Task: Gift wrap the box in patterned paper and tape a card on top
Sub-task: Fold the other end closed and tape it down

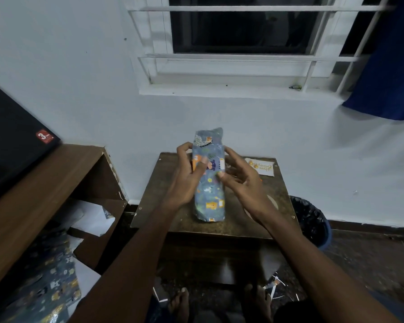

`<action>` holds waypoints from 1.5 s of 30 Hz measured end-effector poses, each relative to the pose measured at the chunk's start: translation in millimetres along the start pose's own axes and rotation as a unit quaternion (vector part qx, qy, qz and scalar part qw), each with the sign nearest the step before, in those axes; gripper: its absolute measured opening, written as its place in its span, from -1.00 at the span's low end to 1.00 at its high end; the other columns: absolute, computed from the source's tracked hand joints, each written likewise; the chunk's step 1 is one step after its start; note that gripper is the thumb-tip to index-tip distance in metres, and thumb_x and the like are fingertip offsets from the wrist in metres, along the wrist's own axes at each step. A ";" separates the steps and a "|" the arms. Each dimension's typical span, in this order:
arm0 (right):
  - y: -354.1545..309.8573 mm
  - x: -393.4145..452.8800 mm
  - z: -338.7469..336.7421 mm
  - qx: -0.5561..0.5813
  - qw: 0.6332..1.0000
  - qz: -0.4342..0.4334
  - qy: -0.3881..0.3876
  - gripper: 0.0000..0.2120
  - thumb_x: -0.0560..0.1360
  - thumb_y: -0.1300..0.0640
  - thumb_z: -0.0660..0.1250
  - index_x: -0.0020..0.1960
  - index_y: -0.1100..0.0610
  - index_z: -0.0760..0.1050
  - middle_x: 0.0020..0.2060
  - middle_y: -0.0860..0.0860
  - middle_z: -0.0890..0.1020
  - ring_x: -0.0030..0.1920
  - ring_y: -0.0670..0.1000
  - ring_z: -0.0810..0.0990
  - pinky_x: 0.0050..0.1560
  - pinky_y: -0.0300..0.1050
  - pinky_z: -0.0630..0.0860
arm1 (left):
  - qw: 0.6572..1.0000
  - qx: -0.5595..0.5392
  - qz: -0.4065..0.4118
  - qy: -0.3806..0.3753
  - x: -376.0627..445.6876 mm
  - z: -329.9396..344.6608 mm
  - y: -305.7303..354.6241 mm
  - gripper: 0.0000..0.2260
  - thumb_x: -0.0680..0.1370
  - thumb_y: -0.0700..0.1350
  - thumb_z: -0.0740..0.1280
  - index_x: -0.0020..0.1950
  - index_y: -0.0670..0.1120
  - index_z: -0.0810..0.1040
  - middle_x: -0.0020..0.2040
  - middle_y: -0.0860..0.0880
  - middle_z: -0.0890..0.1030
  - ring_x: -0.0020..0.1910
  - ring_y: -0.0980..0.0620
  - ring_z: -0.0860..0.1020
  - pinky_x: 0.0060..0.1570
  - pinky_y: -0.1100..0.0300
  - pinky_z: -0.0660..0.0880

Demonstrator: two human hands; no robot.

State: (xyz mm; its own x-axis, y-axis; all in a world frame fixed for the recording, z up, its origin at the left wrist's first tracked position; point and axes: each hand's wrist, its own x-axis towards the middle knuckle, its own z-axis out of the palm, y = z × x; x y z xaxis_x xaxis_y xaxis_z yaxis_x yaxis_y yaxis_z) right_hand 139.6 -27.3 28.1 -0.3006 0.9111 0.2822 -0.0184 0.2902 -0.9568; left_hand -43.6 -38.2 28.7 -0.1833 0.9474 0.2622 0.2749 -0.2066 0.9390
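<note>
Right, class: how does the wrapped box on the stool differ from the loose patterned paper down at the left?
The wrapped box stands on end on the small table, held by the left hand and right hand; the loose patterned paper lies lower down, untouched. The box's paper is wrapped tight; the loose paper is spread out and rumpled. Both show the same blue animal print.

1. One wrapped box point(209, 183) – covered in blue patterned paper, standing on end
2. Two hands – a left hand point(189, 174) and a right hand point(239, 180), both on the box
3. One card point(261, 166) lying on the table
4. One small wooden table point(222, 226)
5. One dark bin point(313, 221) beside the table
6. One loose sheet of patterned paper point(49, 283) at lower left
7. One window point(245, 26) and one blue curtain point(387, 66)
8. Two bare feet point(180, 304) at the bottom edge
</note>
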 end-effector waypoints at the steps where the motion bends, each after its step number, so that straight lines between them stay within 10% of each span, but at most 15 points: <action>1: 0.9 0.6 0.0 -0.009 0.999 -0.023 0.026 -0.45 0.61 0.21 0.44 0.55 -0.05 0.43 0.34 -0.11 0.62 0.31 -0.07 0.61 0.30 0.00 0.60 | 1.000 0.005 0.014 -0.014 -2.0 3.6 -0.4 -0.61 0.68 0.07 0.32 0.42 0.07 0.23 0.21 -0.08 0.65 0.13 0.00 0.70 0.15 -0.09 0.64; 18: 9.8 -1.0 -10.8 0.028 0.992 -0.088 0.083 -0.58 0.41 0.48 0.52 0.17 0.14 0.65 0.27 0.03 0.64 0.34 0.11 0.62 0.31 0.32 0.57 | 0.991 0.022 0.129 -0.016 -10.5 7.6 7.1 -0.50 0.55 -0.39 0.42 0.38 -0.13 0.29 0.28 -0.04 0.56 0.32 -0.03 0.58 0.23 0.05 0.58; 34: 2.5 1.3 -16.7 -0.051 0.994 -0.088 0.039 -0.49 0.39 0.51 0.48 0.20 0.05 0.62 0.24 -0.04 0.61 0.31 0.04 0.60 0.03 0.05 0.64 | 0.992 0.037 0.115 -0.032 -8.7 1.6 10.5 -0.13 0.40 -0.29 0.64 0.55 0.06 0.23 0.33 -0.01 0.59 0.38 0.08 0.55 0.31 0.25 0.50; 38: 3.0 -0.7 -12.5 0.011 0.998 -0.038 0.042 -0.46 0.48 0.46 0.47 0.30 0.01 0.46 0.25 -0.12 0.61 0.28 -0.03 0.62 0.12 -0.07 0.62 | 0.985 0.084 0.146 -0.021 -8.0 0.4 14.3 -0.29 0.41 -0.15 0.67 0.48 -0.02 0.43 0.27 0.08 0.61 0.27 0.14 0.59 0.26 0.26 0.54; 45: -0.5 -4.4 3.4 0.143 0.990 0.008 0.000 -0.51 0.52 0.34 0.44 0.42 0.21 0.44 0.27 0.11 0.64 0.33 0.06 0.61 0.26 -0.09 0.57 | 0.968 0.135 0.183 0.108 -3.4 14.9 7.0 -0.31 0.30 0.02 0.73 0.29 -0.03 0.46 0.18 0.02 0.56 0.14 -0.04 0.60 -0.01 -0.08 0.63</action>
State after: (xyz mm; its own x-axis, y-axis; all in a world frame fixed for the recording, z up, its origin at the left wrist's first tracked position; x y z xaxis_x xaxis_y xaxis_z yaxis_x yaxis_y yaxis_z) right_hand 137.7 -32.5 27.1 -0.3036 0.9148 0.2664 -0.2834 0.1803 -0.9419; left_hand -26.9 -39.3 31.1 -0.2122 0.7435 0.6342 0.5898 -0.4200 0.6897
